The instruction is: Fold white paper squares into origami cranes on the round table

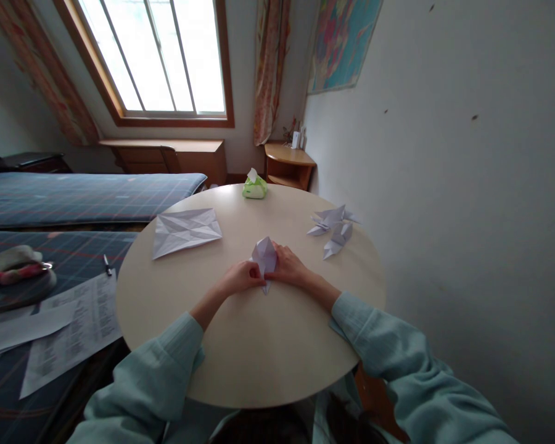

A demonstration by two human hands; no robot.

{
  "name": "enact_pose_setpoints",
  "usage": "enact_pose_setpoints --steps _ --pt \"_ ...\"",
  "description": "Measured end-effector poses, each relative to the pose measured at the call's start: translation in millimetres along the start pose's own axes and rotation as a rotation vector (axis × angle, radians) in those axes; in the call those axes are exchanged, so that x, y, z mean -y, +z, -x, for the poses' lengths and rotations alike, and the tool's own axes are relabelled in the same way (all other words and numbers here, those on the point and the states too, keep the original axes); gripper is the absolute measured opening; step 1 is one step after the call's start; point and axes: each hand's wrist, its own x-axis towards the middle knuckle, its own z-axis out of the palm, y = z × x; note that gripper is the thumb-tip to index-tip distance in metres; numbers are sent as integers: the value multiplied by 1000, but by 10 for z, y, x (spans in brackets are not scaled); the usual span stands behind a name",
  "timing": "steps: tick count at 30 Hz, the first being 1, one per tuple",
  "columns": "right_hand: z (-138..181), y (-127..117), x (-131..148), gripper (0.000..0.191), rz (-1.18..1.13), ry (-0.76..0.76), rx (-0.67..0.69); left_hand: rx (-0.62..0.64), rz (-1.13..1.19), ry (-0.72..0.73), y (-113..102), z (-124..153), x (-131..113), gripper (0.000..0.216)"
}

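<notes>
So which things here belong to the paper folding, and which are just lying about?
In use: folded paper, held by left hand and right hand; creased sheet; finished paper figures.
Lying about: tissue pack; pen; printed pages.

daylight fills a wood-framed window [155,58] flanked by floral curtains [269,68]; plaid bed [74,197] at left, map [342,40] on grey wall.

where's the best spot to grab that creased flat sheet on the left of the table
The creased sheet lies nearly flat on the table, so nothing stands up to pinch. Probably best is its near left corner, close to the table's rim: come from the left, lift that corner and pinch it. The left hand and right hand hold the folded paper.
</notes>
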Motion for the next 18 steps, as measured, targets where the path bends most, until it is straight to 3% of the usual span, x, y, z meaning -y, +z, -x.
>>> enact_pose_setpoints --steps 11,18 --pt "3 -65 57 90 -15 20 12 10 -119 0 -9 16 -30 41" --pt "28 -114 -24 81 -173 -6 50 -10 -223 -37 -9 27 -8 51"
